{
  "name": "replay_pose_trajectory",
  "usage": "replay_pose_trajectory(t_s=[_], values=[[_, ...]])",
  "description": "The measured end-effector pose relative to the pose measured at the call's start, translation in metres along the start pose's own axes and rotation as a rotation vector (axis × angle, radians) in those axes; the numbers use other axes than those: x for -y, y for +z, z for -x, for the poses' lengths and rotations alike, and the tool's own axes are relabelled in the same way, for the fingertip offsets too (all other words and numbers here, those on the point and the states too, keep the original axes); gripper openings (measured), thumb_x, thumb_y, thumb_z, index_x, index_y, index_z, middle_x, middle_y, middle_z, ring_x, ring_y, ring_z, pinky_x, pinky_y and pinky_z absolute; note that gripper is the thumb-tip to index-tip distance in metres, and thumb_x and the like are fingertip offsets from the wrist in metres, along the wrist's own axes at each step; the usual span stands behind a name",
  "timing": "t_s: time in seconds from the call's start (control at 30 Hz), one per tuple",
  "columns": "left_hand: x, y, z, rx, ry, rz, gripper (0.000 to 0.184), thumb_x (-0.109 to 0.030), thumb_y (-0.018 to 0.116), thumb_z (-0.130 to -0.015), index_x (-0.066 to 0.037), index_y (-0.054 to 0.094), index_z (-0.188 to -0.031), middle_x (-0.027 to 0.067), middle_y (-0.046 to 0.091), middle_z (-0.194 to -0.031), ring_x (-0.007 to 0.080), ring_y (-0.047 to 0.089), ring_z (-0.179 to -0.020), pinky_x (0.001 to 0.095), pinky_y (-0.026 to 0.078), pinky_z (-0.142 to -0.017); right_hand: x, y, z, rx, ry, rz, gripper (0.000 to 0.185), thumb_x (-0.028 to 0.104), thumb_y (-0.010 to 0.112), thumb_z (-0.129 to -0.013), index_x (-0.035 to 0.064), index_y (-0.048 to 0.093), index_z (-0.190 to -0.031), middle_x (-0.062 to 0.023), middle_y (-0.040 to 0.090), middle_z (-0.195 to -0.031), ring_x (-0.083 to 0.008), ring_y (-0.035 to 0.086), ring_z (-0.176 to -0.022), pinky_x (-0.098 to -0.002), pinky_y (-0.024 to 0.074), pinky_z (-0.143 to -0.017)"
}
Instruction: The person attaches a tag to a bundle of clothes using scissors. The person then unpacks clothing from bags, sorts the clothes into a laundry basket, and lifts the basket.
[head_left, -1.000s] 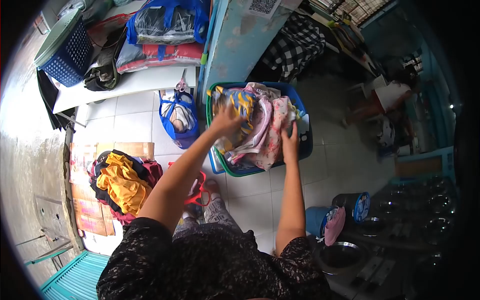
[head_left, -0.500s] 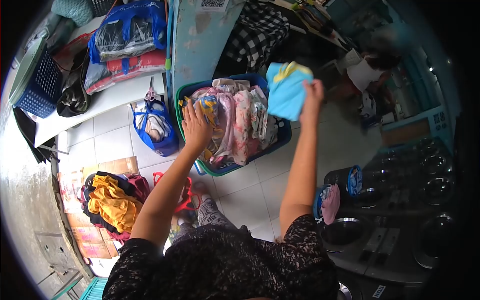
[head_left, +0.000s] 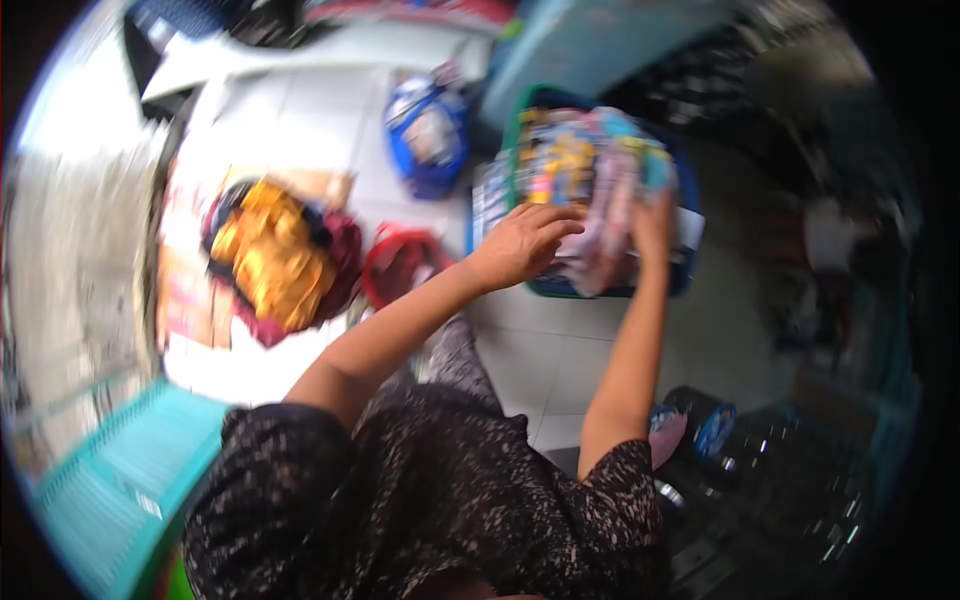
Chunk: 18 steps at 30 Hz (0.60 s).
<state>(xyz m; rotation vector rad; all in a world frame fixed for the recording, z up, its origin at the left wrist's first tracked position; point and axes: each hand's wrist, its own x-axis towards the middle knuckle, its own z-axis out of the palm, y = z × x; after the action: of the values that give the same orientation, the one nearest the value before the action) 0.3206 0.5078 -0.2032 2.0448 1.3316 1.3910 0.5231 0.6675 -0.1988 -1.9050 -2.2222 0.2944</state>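
A laundry basket point(head_left: 540, 288) with a green-and-blue rim holds a heap of patterned clothes point(head_left: 600, 210). My left hand point(head_left: 520, 245) hovers at the near left side of the basket, fingers stretched out and nothing in them. Over the right part of the heap reaches my right hand point(head_left: 653, 225), smeared by motion. A folded light blue cloth point(head_left: 657, 172) with yellow on it lies right at its fingertips; whether the fingers still grip it is too blurred to tell.
Left on the floor, yellow and dark clothes point(head_left: 270, 255) are piled on cardboard point(head_left: 185, 290). A red basket point(head_left: 405, 262) stands by my leg, a blue bag point(head_left: 430, 140) beyond it. Turquoise plastic drawers point(head_left: 130, 470) are at lower left, dark machines point(head_left: 760, 510) at lower right.
My view has swung left, so the basket appears farther right. The right hand has brought the light blue cloth down onto the heap. My left hand has come away from the clothes.
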Motion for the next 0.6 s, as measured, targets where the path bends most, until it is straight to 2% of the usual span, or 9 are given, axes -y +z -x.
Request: replay_pose_trajectory(t_s=[0.07, 0.17, 0.2, 0.23, 0.3, 0.37, 0.43, 0.53, 0.6], values=[[0.014, -0.026, 0.068, -0.111, -0.358, 0.073, 0.031, 0.003, 0.051, -0.071, -0.005, 0.053, -0.1, 0.0102, 0.055, -0.104, 0.0288, 0.051, -0.099, 0.0358, 0.042, -0.083, 0.014, 0.002, 0.02, -0.339, -0.056, 0.068, 0.051, 0.031, 0.052, -0.084, -0.0011, 0.042, -0.122, -0.0228, 0.036, -0.13, -0.0353, 0.036, -0.12, -0.0392, 0.029, -0.099], [0.05, -0.024, 0.208, -0.113, -0.878, 0.023, 0.022, -0.004, 0.048, -0.077, -0.004, 0.053, -0.099, 0.0126, 0.055, -0.099, 0.0294, 0.053, -0.097, 0.035, 0.042, -0.083, 0.106, -0.008, 0.083, -0.478, -0.338, -0.646, 0.024, 0.003, 0.043, -0.088, -0.0036, 0.049, -0.11, -0.015, 0.052, -0.114, -0.0243, 0.052, -0.102, -0.0339, 0.043, -0.085], [0.054, -0.014, 0.256, -0.166, -0.989, -0.084, 0.024, -0.003, 0.051, -0.07, -0.006, 0.054, -0.094, 0.0125, 0.055, -0.09, 0.0313, 0.054, -0.088, 0.0383, 0.043, -0.076, 0.132, 0.008, 0.106, -0.427, -0.419, -0.768, 0.022, 0.0, 0.046, -0.085, -0.0061, 0.051, -0.105, -0.0195, 0.051, -0.11, -0.0277, 0.053, -0.097, -0.0371, 0.043, -0.086], [0.047, -0.015, 0.285, -0.155, -1.07, -0.101, 0.022, -0.007, 0.052, -0.072, -0.006, 0.055, -0.094, 0.0127, 0.056, -0.093, 0.0317, 0.054, -0.09, 0.0388, 0.044, -0.076, 0.137, 0.03, 0.119, -0.28, -0.716, -0.645, 0.02, -0.002, 0.048, -0.083, -0.0053, 0.051, -0.102, -0.0207, 0.053, -0.107, -0.0269, 0.054, -0.094, -0.0372, 0.0465, -0.079], [0.04, -0.01, 0.337, 0.001, -1.339, 0.014, 0.02, -0.009, 0.051, -0.075, -0.006, 0.055, -0.094, 0.0137, 0.058, -0.094, 0.0308, 0.055, -0.092, 0.038, 0.044, -0.079, 0.173, 0.078, 0.153, 0.146, -0.893, -0.677, 0.017, -0.004, 0.053, -0.077, -0.0013, 0.056, -0.094, -0.0137, 0.058, -0.093, -0.0261, 0.056, -0.089, -0.0359, 0.0465, -0.074], [0.043, -0.003, 0.374, 0.05, -1.51, 0.126, 0.02, -0.01, 0.051, -0.076, -0.006, 0.056, -0.095, 0.0143, 0.06, -0.093, 0.031, 0.056, -0.092, 0.0382, 0.044, -0.079, 0.177, 0.155, 0.179, 0.758, -0.638, -0.752, 0.016, 0.002, 0.051, -0.079, 0.0028, 0.057, -0.094, -0.0113, 0.059, -0.091, -0.0222, 0.058, -0.08, -0.0329, 0.0463, -0.071], [0.057, 0.016, 0.412, 0.096, -1.622, 0.137, 0.019, -0.01, 0.05, -0.077, -0.007, 0.056, -0.095, 0.0147, 0.06, -0.093, 0.0313, 0.056, -0.092, 0.0387, 0.044, -0.08, 0.153, 0.238, 0.202, 1.129, -0.337, -0.683, 0.018, 0.01, 0.056, -0.079, 0.0028, 0.058, -0.095, -0.0105, 0.06, -0.09, -0.0183, 0.058, -0.079, -0.0304, 0.046, -0.07], [0.087, 0.029, 0.418, 0.018, -1.562, 0.034, 0.02, -0.007, 0.05, -0.076, -0.007, 0.055, -0.095, 0.0146, 0.06, -0.093, 0.032, 0.055, -0.093, 0.0396, 0.043, -0.081, 0.111, 0.35, 0.214, 1.459, 0.215, -0.463, 0.041, 0.017, 0.062, -0.076, 0.0043, 0.049, -0.112, -0.0117, 0.055, -0.106, -0.0197, 0.055, -0.091, -0.0311, 0.0468, -0.074], [0.119, 0.029, 0.401, -0.017, -1.493, 0.082, 0.025, -0.006, 0.05, -0.075, -0.004, 0.052, -0.1, 0.0157, 0.056, -0.1, 0.0347, 0.053, -0.093, 0.0398, 0.042, -0.082, 0.102, 0.397, 0.22, 1.296, 0.65, -0.655, 0.06, 0.022, 0.064, -0.075, 0.0046, 0.034, -0.124, -0.0131, 0.051, -0.112, -0.0259, 0.053, -0.096, -0.0336, 0.0473, -0.076]])
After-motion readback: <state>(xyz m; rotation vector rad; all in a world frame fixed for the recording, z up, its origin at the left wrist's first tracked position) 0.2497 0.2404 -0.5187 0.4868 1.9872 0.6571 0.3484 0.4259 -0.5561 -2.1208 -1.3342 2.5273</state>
